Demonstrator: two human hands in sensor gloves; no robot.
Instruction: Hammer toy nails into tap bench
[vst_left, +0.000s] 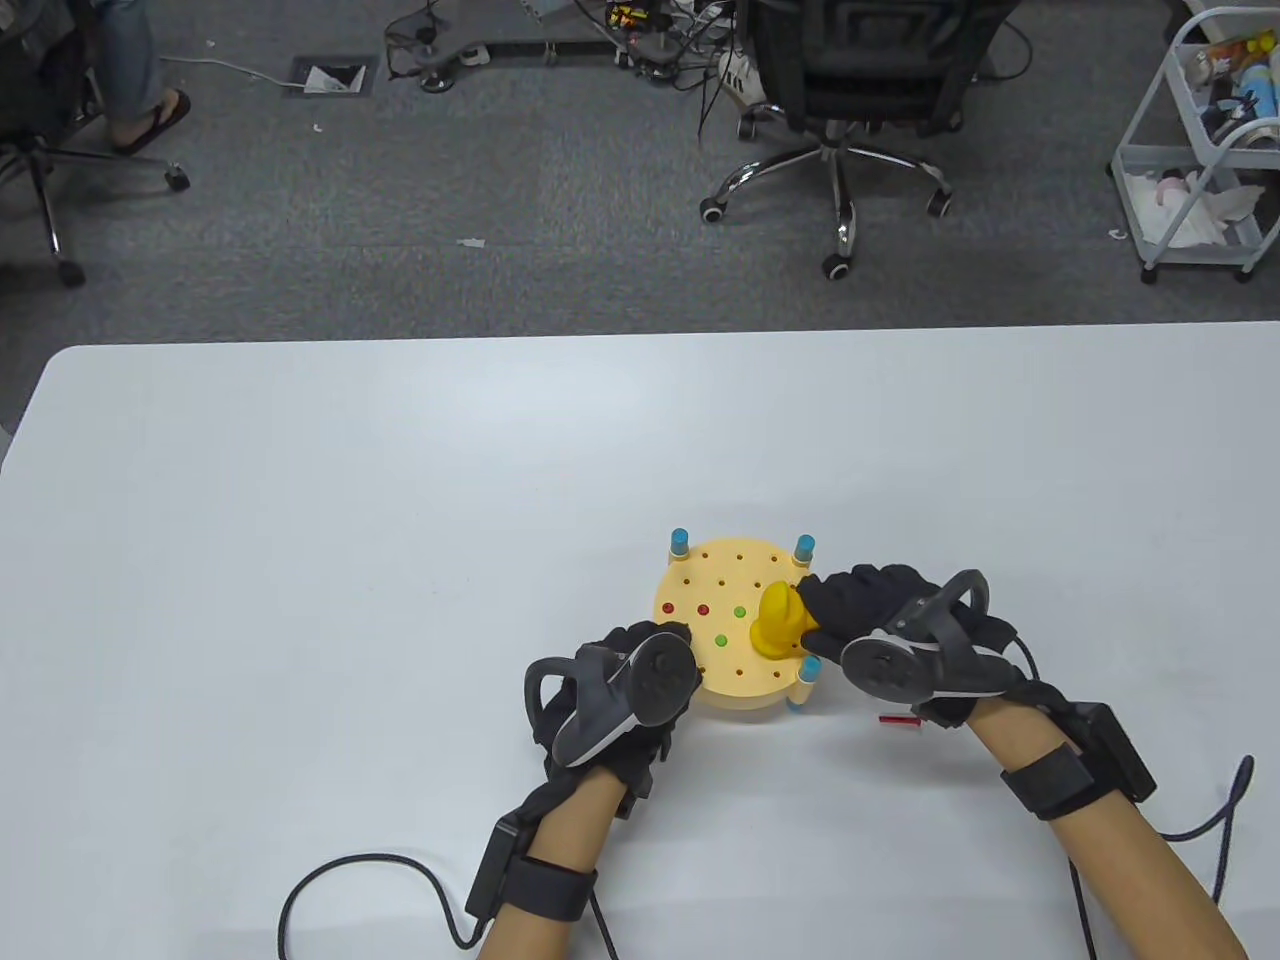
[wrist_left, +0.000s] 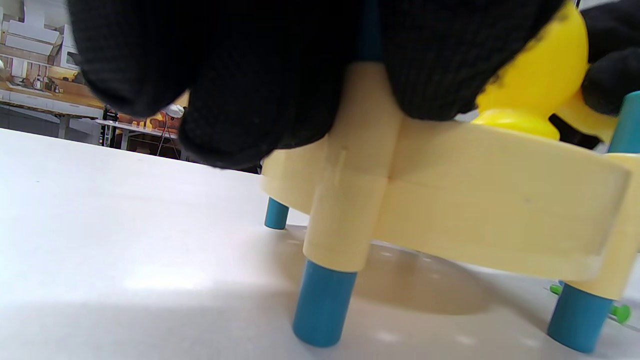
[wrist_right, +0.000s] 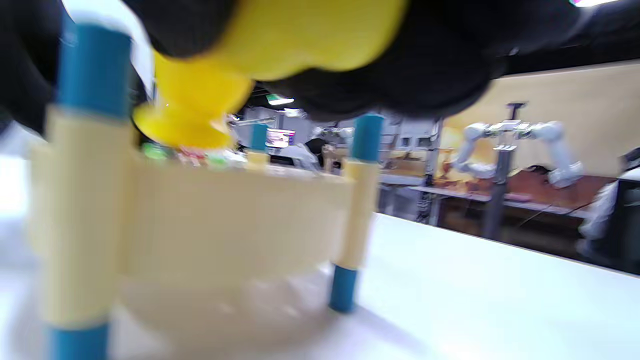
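1. Two gloved hands near the front edge of the white surface (vst_left: 300, 520), each with a tracker strapped on its back and a cable trailing off the wrist.
2. Left hand (vst_left: 625, 690) at the near-left rim of the tap bench (vst_left: 735, 620), fingers (wrist_left: 225, 90) draped over the rim above one leg, holding it steady.
3. Right hand (vst_left: 900, 640) at the bench's right side, fingers curled round the handle of the yellow toy hammer (vst_left: 778, 622).
4. Hammer head low over the round cream top, right of centre; contact with the top impossible to tell.
5. Bench standing on blue legs, blue post tops (vst_left: 680, 541) poking up at the rim.
6. Toy nails in the perforated top: red heads (vst_left: 702, 609) toward the left, green heads (vst_left: 740, 612) nearer the middle, just beside the hammer.
7. Small red piece (vst_left: 897, 718) lying on the surface under the right wrist.
8. Beyond the surface's far edge: grey carpet, an office chair (vst_left: 850, 90), a white trolley (vst_left: 1195, 150) at far right.
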